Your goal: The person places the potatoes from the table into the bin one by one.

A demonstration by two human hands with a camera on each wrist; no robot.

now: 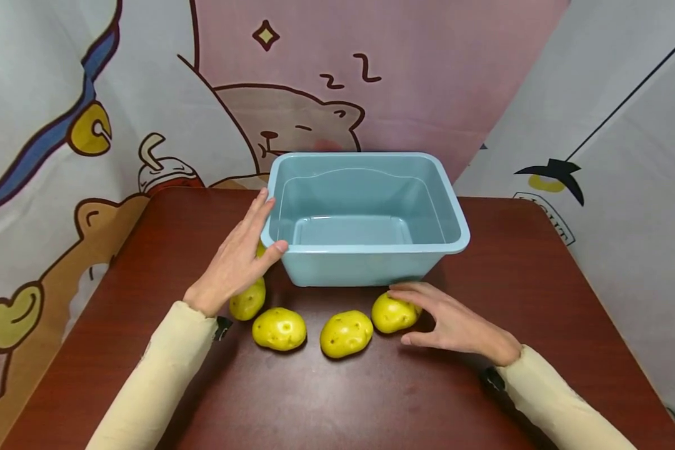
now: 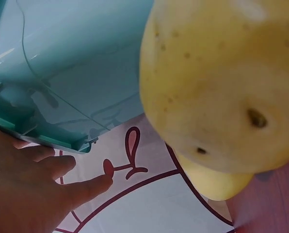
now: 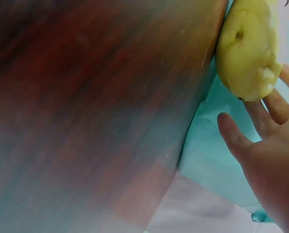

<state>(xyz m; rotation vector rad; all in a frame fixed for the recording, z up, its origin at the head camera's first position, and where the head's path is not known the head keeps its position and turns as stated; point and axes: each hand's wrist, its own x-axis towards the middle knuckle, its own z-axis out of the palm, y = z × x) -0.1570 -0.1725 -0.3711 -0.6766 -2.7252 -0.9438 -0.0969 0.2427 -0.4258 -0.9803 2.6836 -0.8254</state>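
A light blue plastic tub (image 1: 365,265) stands on the table, with several yellow potatoes in front of it and to its left. My left hand (image 1: 236,259) is at the tub's left rim, fingers straight and thumb spread; in the left wrist view a big near potato (image 2: 217,87) fills the right side. Below that hand sits another potato (image 1: 249,300), partly covered. My right hand (image 1: 455,322) reaches over the rightmost potato (image 1: 392,314), its fingers along the far side and its thumb apart. In the right wrist view the fingers touch or nearly touch that potato (image 3: 248,48).
Two more potatoes, one left of centre (image 1: 279,329) and one right of centre (image 1: 345,334), lie on the dark red-brown table (image 1: 315,406). A cloth with cartoon bears (image 1: 405,75) hangs behind the table's back edge.
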